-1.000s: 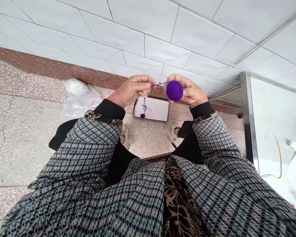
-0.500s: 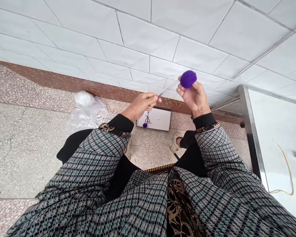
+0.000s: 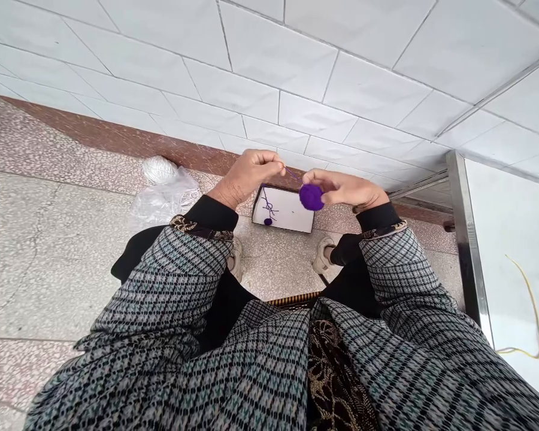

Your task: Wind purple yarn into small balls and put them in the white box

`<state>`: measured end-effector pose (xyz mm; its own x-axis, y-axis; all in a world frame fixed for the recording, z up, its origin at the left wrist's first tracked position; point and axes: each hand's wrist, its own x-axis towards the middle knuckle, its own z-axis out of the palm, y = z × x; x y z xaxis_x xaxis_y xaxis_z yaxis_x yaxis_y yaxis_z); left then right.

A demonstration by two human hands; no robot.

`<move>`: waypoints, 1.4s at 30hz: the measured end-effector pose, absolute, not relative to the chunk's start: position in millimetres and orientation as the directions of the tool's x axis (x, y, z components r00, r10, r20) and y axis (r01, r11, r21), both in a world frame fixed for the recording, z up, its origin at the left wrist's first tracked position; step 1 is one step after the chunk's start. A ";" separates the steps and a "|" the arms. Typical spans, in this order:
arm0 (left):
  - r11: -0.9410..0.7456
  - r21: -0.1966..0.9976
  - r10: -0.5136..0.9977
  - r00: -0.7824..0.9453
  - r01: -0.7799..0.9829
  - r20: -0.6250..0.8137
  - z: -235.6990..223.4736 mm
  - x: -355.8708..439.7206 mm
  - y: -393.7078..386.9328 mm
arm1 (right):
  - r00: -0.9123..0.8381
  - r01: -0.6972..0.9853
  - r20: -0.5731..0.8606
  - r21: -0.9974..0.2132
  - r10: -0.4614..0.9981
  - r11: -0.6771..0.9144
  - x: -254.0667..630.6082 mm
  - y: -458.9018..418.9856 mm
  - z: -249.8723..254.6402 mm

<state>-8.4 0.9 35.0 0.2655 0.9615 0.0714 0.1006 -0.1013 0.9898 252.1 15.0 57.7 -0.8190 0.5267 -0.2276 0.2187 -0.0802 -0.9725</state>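
In this view, there is not any text, label, brand, number or sign which can be read clearly on any surface.

Bright, soft light here, spreading evenly over the white wall tiles (image 3: 251, 45), which give back a faint sheen! Over at the right, the white surface (image 3: 512, 221) glares nearly blank, and its metal edging (image 3: 469, 239) catches pale streaks. Now the purple yarn ball (image 3: 311, 196): it's smeared, strands melting into one saturated patch, with the thread (image 3: 293, 173) fuzzy too. The checked jacket (image 3: 260, 359) reads crisp at centre, yet stretches towards the lower corners, wide-angle bend in full swing, tile joints splaying outwards. And the black trousers (image 3: 353, 290) sink into near-solid dark, folds barely readable.
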 end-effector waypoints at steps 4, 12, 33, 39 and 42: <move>-0.097 0.995 0.967 0.240 0.038 0.085 36.3 -6.8 -1.7 | -0.853 0.262 -0.282 -0.959 0.439 -0.107 251.1 21.6 52.6; -0.012 0.999 0.965 0.263 0.044 0.000 26.6 -5.8 3.4 | -0.842 0.256 -0.300 -0.954 0.448 -0.157 243.9 14.4 52.0; 0.043 0.995 0.852 0.517 0.094 -0.085 20.6 0.5 3.8 | -0.557 -0.085 -0.030 -0.992 0.830 -0.093 246.7 15.6 56.1; 0.036 0.996 0.653 0.753 0.085 -0.087 30.6 1.8 -7.3 | -0.242 0.324 -0.168 -0.943 0.956 -0.083 231.8 19.2 44.2; 0.010 0.992 0.708 0.699 0.130 -0.099 29.9 -3.5 -3.8 | -0.594 0.577 -0.413 -0.817 0.690 0.007 236.5 19.2 48.2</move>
<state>-3.5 -3.8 29.9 0.6995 0.7078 -0.0986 0.1295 0.0101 0.9915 236.5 19.2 48.2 -0.5940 0.6903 -0.4132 0.5767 0.0072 -0.8169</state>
